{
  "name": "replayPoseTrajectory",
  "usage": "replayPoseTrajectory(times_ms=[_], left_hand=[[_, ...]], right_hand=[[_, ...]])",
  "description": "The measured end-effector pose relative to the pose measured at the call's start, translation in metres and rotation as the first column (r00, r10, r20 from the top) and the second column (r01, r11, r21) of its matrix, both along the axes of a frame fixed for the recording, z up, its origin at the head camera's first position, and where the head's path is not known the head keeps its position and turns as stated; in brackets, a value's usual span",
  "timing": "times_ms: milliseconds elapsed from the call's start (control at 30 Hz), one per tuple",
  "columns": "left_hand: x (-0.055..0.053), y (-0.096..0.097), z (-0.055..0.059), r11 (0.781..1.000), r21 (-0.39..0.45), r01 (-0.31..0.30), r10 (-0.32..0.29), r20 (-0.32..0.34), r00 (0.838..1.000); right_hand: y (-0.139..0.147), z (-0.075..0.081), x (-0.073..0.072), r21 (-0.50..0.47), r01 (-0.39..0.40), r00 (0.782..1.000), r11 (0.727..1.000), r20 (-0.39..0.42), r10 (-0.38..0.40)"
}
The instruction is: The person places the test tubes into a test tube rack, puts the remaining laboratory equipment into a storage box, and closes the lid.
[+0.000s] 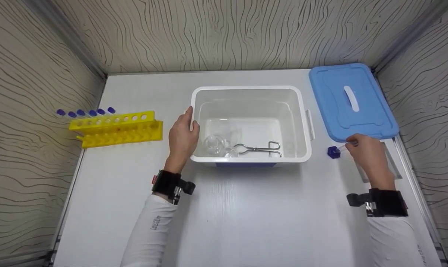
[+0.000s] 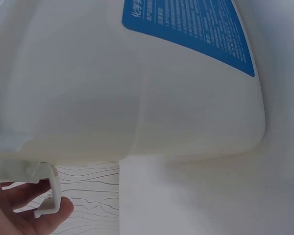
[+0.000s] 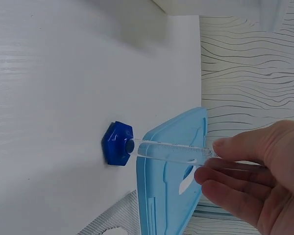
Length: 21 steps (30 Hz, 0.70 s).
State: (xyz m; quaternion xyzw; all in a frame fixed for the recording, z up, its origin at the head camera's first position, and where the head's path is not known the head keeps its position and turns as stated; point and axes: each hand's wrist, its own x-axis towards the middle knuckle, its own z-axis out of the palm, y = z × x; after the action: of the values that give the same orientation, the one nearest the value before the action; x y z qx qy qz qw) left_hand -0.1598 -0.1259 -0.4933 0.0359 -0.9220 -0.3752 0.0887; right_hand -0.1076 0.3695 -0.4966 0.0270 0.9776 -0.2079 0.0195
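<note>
My right hand (image 1: 370,157) pinches a clear graduated cylinder (image 3: 169,151) between thumb and fingers. The cylinder lies tilted, its blue hexagonal base (image 3: 118,143) pointing left, close over the table. At the left side of a white plastic box (image 1: 303,126), my left hand (image 1: 182,139) rests against the rim with fingers extended. In the left wrist view its fingers (image 2: 56,218) are beside the box's white side latch (image 2: 54,188). Inside the box lie metal crucible tongs (image 1: 259,149) and clear glassware (image 1: 213,144) in the near left corner.
A blue lid (image 1: 357,115) with a white handle lies at the back right. Wire gauze (image 3: 110,215) sits near my right hand, partly hidden by it in the head view. At left stands a yellow test tube rack (image 1: 122,139) with several blue-capped tubes (image 1: 92,112).
</note>
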Motion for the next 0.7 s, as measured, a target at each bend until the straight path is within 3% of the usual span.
replayPoseTrajectory(times_ms=[400,700], left_hand=[[0.0,-0.001,0.001,1.0,-0.014,0.005,-0.005,-0.01,1.0],[-0.001,0.001,0.002,1.0,-0.023,0.0,0.0,0.007,1.0]], right_hand=[[-0.01,0.033,-0.003,-0.04,0.018,0.995,0.999,-0.094,-0.021],[-0.023,0.072,-0.005,-0.049,0.078,0.969,0.996,-0.232,-0.087]])
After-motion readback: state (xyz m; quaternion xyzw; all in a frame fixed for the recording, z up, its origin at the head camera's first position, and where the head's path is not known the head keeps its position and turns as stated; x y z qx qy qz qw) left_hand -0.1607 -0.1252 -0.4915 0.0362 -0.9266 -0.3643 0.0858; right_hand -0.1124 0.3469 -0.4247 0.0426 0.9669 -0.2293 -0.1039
